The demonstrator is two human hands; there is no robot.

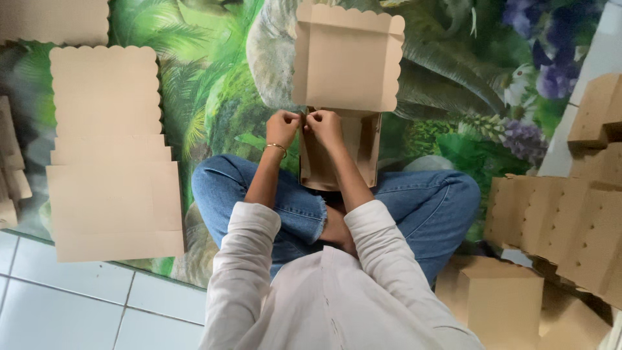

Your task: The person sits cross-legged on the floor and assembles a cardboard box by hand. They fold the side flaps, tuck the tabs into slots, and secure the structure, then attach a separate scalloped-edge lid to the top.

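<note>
On lap | left hand [282, 123], right hand [324, 126] both pinch one cardboard box [346, 78]

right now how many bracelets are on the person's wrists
1: a thin gold bracelet on the left wrist, beside the brown scalloped cardboard box both hands grip. The right wrist shows none, though its far side is hidden.

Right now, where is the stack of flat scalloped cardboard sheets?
In the head view, the stack of flat cardboard sheets lies at the left on the leaf-print mat, beside the person's knee, well left of the left hand and the half-folded box.
</note>
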